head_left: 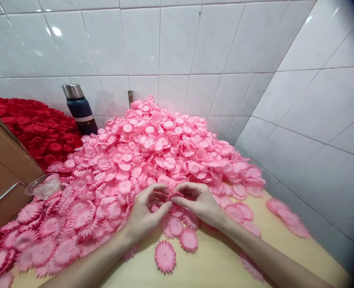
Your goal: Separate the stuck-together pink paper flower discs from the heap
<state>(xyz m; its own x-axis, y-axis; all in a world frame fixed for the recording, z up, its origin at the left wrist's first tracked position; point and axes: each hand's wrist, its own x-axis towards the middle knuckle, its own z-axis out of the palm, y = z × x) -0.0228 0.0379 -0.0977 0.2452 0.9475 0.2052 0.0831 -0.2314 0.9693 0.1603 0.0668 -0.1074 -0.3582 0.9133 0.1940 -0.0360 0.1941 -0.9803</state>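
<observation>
My left hand (152, 205) and my right hand (197, 201) meet at the front of a large heap of pink flower-shaped discs (153, 148) with toothed edges. Thumbs and fingertips of both hands pinch a pink flower disc (175, 195) between them; most of it is hidden by the fingers. Just below the hands, on the tabletop, lie a single pink disc (165, 257) with a small dark centre hole and another disc (188, 240) beside it. More discs overlap under my fingers.
Red discs (42, 124) are heaped at the back left, beside a dark blue bottle (81, 112). A cardboard box (9, 172) and a clear plastic cup (43, 186) are at the left. White tiled walls border the pale table (219, 264); a row of pink discs (287, 217) lies near its right edge.
</observation>
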